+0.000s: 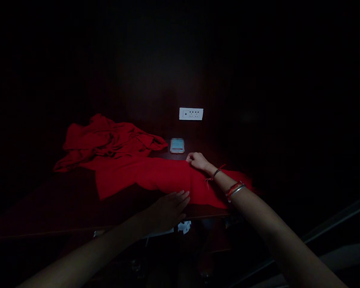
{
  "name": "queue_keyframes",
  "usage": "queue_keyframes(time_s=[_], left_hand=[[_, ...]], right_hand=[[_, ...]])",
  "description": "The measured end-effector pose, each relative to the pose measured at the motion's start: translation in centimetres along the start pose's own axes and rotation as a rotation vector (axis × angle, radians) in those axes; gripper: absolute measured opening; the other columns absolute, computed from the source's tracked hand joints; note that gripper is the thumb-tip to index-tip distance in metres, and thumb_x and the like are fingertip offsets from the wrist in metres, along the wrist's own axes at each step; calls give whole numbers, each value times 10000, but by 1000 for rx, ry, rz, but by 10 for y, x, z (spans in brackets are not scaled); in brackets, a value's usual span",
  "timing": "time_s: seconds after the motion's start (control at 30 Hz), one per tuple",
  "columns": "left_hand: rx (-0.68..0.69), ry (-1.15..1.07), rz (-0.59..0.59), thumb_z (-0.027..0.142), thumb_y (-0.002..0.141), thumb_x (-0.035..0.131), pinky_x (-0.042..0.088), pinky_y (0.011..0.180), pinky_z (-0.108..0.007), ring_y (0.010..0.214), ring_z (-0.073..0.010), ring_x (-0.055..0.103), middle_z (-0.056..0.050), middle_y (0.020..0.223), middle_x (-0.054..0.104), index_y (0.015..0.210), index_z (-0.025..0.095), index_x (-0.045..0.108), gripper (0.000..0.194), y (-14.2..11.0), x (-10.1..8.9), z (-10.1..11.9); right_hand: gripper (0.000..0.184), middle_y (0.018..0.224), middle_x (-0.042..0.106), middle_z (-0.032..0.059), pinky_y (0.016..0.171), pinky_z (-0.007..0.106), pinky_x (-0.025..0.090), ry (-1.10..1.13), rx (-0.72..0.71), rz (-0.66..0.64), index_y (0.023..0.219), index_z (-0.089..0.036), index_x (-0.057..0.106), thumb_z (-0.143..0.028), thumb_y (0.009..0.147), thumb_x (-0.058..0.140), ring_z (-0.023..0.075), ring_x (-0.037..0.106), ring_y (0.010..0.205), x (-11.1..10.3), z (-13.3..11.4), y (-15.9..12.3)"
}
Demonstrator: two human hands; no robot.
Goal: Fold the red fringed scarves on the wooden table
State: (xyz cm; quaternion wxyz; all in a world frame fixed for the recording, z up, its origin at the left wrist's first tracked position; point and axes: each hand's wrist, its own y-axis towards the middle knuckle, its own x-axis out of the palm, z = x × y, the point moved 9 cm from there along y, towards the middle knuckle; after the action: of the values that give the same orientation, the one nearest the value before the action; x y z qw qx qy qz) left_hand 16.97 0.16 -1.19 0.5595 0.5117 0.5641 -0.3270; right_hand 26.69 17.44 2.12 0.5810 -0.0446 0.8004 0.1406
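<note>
A red garment (165, 174) lies spread across a dark tabletop, with a sleeve-like part reaching left; its exact kind is hard to make out in the dim light. My right hand (199, 161) is at its far edge, fingers curled in and pinching the cloth. Bracelets and a thin cord circle the right wrist. Along the near edge of the garment, my left hand (169, 209) rests with its fingers stretched out over the fabric. Part of the left hand is in deep shadow.
A crumpled heap of red cloth (108, 138) sits at the back left. Behind the garment lies a phone (177, 145), its screen lit. A white wall socket (191, 114) is above it. Below the table's front edge shows a crumpled white thing (184, 227). Surroundings are very dark.
</note>
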Motion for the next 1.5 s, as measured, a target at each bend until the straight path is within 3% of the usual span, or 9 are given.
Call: queue_keyframes(time_s=[0.17,0.27,0.4,0.53,0.67,0.9,1.07,1.3,1.5], left_hand=[[28,-127,-107,331,866,254,174,976,-428,1230,-242,114,-75,1344,207,1270,162,242,438,-4,-4,4],[39,-235,-97,282,878,231,202,983,-370,1231,-185,136,-21,1358,175,1278,228,217,405,-5,-23,-3],[-167,-230,67,253,885,179,204,989,-314,1220,-134,176,-16,1341,233,1279,217,224,398,-3,-45,-52],[-446,-80,-18,486,810,299,157,931,-526,1224,-304,79,-71,1359,163,1281,248,232,532,-8,-15,-108],[-453,-65,-156,618,726,316,119,887,-587,1211,-362,35,-60,1371,101,1286,321,163,652,-14,15,-119],[-442,-70,-175,636,701,343,92,900,-573,1213,-358,13,-68,1374,76,1292,310,148,702,-14,1,-113],[-266,17,-11,450,834,268,104,969,-448,1233,-235,105,-74,1350,195,1254,225,298,477,32,-17,-83],[-292,-91,-125,507,801,293,152,956,-442,1211,-257,187,-75,1315,283,1253,232,307,529,69,29,-81],[-364,-96,-131,527,791,290,149,951,-435,1211,-259,184,-87,1319,271,1261,240,288,551,45,38,-108]], right_hand=[[211,858,594,108,671,231,367,-54,-5,55,838,-112,567,-133,760,372,148,523,749,7,-3,-5],[258,988,544,116,744,284,364,-95,-14,99,978,-133,520,-233,806,355,183,488,881,-3,-9,-24],[480,1191,405,131,808,419,339,-155,89,114,1216,-199,332,-451,808,304,262,389,1045,-19,-1,-74],[635,1346,204,74,878,568,189,-158,95,-139,1296,-312,150,-612,744,239,344,181,1188,9,7,-125],[649,1381,67,11,894,609,56,-188,136,-249,1286,-376,102,-659,712,213,369,14,1209,22,21,-148],[701,1378,81,36,894,612,74,-158,160,-239,1295,-343,102,-659,695,280,367,37,1209,6,36,-149],[688,1375,105,51,898,602,66,-196,275,-238,1294,-318,160,-665,704,227,362,49,1211,9,56,-154],[556,1270,329,142,916,432,245,-168,402,14,1236,-149,330,-435,765,406,255,271,1166,-43,101,-131],[291,877,596,66,651,213,409,49,351,-287,886,-147,583,-293,634,590,155,543,776,-32,110,-96]])
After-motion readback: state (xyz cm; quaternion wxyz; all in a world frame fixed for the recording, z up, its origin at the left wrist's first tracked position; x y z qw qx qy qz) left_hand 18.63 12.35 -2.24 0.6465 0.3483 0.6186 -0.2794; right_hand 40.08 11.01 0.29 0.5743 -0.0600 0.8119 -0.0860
